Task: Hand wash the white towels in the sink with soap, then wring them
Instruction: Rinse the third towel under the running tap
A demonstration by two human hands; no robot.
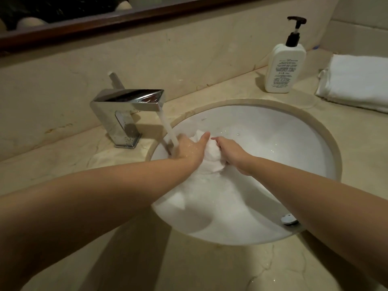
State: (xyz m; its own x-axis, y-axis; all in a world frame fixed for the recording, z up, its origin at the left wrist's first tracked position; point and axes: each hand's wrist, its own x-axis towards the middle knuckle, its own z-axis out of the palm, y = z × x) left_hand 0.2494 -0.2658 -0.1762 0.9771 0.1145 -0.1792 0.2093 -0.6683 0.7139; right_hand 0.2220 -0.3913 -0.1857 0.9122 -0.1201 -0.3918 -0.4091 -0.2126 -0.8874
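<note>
Hands, left hand (190,149) and right hand (232,153), are squeezing the soaked towel (212,164) mid-frame, fingers seemingly clamped; it is probably handling heavy, limp, slippery.

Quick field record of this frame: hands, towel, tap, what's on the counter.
left hand: grips the wet white towel, under the water stream
right hand: grips the same towel from the other side
wet white towel: bunched between both hands, its tail hanging into the sink
sink: white round basin
faucet: chrome, running
soap pump bottle: white, upright on the counter, behind the sink on the right
folded white towel: on the counter, far right
</note>
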